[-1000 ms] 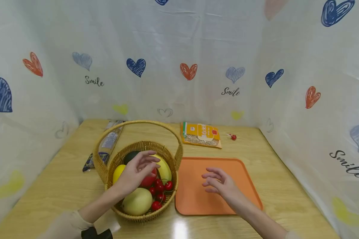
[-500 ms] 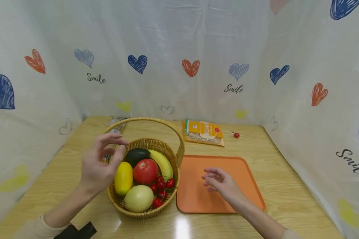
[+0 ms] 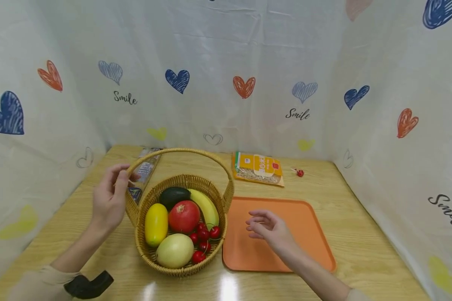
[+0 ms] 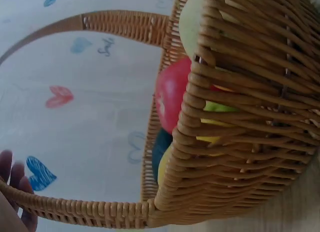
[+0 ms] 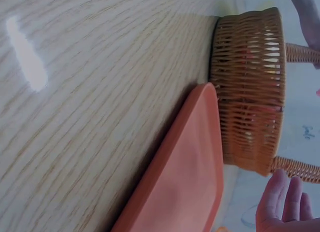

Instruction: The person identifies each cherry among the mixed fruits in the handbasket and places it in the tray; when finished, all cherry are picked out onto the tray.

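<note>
In the head view a wicker basket [image 3: 181, 271] with a tall arched handle [image 3: 184, 150] stands left of centre on the table. It holds a banana [image 3: 206, 208], a red pomegranate [image 3: 183, 216], a long yellow fruit [image 3: 156, 225], a dark green fruit [image 3: 174, 196], a pale round melon-like fruit [image 3: 175, 251] and several cherries [image 3: 203, 234]. My left hand [image 3: 110, 200] grips the handle's left side, thumb in front and fingers behind; the left wrist view shows fingertips [image 4: 17, 174] past it. Relaxed and holding nothing, my right hand [image 3: 274, 236] hovers over an orange tray [image 3: 239, 257].
Behind the basket lies a long clear package [image 3: 145, 169] with blue print. An orange-and-yellow grain packet [image 3: 260, 167] is at the back, beside a small red-wrapped lollipop [image 3: 300, 172]. A heart-printed curtain [image 3: 218, 113] encloses the back and sides.
My left hand has moved left from above the fruit to the basket's handle and taken hold of it. The right hand stays nearly in place over the tray. The basket has not visibly moved.
</note>
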Demonstrator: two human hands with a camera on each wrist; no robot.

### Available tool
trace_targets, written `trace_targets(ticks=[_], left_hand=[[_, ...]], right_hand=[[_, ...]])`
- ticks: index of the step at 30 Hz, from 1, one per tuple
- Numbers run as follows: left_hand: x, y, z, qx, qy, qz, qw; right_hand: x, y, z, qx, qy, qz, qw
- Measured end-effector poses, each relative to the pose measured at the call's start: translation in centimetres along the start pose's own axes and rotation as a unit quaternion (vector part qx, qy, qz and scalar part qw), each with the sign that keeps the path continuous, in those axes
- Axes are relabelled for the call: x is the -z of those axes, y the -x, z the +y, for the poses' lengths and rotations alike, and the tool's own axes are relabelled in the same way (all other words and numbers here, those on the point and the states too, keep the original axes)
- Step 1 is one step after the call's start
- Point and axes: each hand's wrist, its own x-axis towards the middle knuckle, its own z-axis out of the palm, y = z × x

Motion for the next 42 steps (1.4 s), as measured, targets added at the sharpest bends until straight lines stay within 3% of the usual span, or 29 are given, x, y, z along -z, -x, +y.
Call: trace_targets(ticks=[2, 4, 8, 11, 16, 21, 24, 29, 37, 42], left_hand=[[-0.1, 0.1, -0.5, 0.019, -0.003, -0.008, 0.9998], [-0.2, 0.1, -1.1, 0.013, -0.001, -0.011, 0.9999], [-0.5, 0.1, -2.6, -0.035, 0.007, -0.007, 0.9993], [-0.8, 0.2, -3.4, -0.065, 0.008, 0.003, 0.9978], [-0.8, 0.4, -3.1, -0.080, -0.004, 0.009, 0.9967], [-0.6, 0.4, -3.2, -0.117, -0.050, -0.004, 0.9919], [-0.3, 0.4, -3.4, -0.139, -0.066, -0.020, 0.9879], [0.3, 0.8, -4.1, -0.178, -0.051, -0.041, 0.9819], [0.7, 1.2, -5.3, -0.224, -0.061, -0.034, 0.9722], [0.5, 1.1, -5.7, -0.248, -0.066, -0.020, 0.9663]], right_hand=[[-0.6, -0.1, -0.1, 0.017, 0.013, -0.005, 0.9997], [-1.5, -0.3, -0.3, 0.040, 0.030, -0.014, 0.9986], [-3.4, -0.9, -0.8, 0.090, 0.054, -0.044, 0.9935], [-5.0, -1.3, -1.1, 0.104, 0.066, -0.068, 0.9900], [-7.7, -2.2, -1.7, 0.117, 0.118, -0.113, 0.9797], [-9.6, -3.0, -1.8, 0.138, 0.154, -0.159, 0.9653], [-10.2, -3.3, -1.9, 0.138, 0.165, -0.176, 0.9606], [-10.4, -3.9, -2.1, 0.127, 0.198, -0.193, 0.9526], [-10.5, -4.4, -2.0, 0.115, 0.246, -0.220, 0.9369], [-10.8, -4.7, -1.9, 0.116, 0.292, -0.226, 0.9221]])
